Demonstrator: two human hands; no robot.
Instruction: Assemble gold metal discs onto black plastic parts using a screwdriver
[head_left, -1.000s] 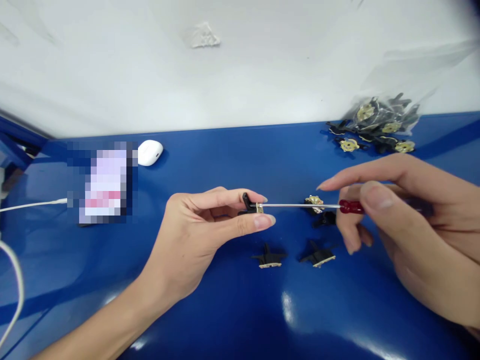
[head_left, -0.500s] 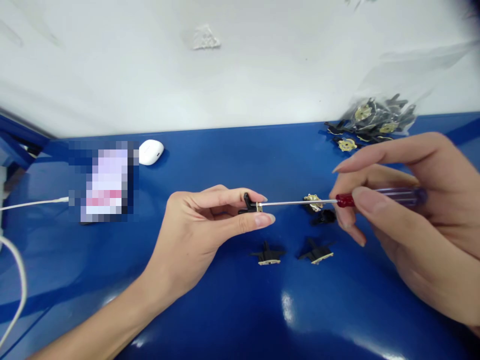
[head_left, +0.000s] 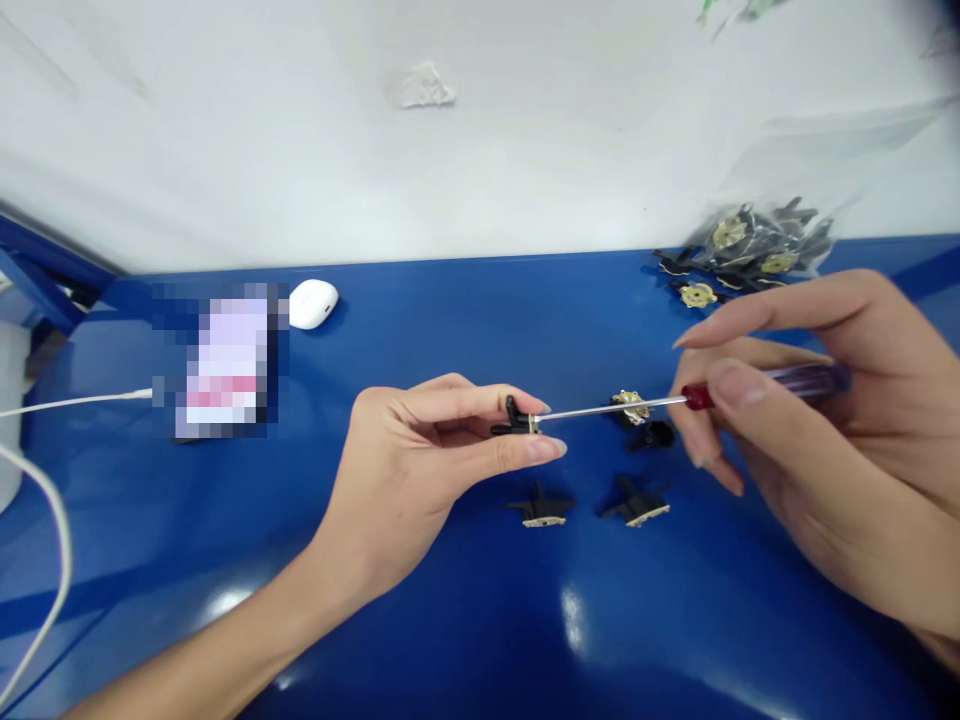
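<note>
Between thumb and fingers, my left hand (head_left: 420, 470) pinches a small black part (head_left: 514, 417) with a brass-coloured face turned to the right. My right hand (head_left: 817, 430) grips a screwdriver (head_left: 697, 397) with a red and purple clear handle; its tip touches or nearly touches the brass face. Just below my left fingertips lies one black part with a brass plate (head_left: 541, 508), and another similar part (head_left: 637, 503) is to its right. Behind the screwdriver shaft rest a brass-faced part (head_left: 631, 406) and a black piece (head_left: 655, 435).
A clear bag (head_left: 780, 235) of black and brass parts lies at the back right, with loose parts (head_left: 697, 294) before it. On the left of the blue table (head_left: 450, 320) are a phone (head_left: 229, 360), a white case (head_left: 313, 303) and a white cable (head_left: 64, 530).
The view has shifted slightly, so most things appear a little further right. The screwdriver now slopes down toward its tip, where before it lay nearly level. Both grips are kept.
</note>
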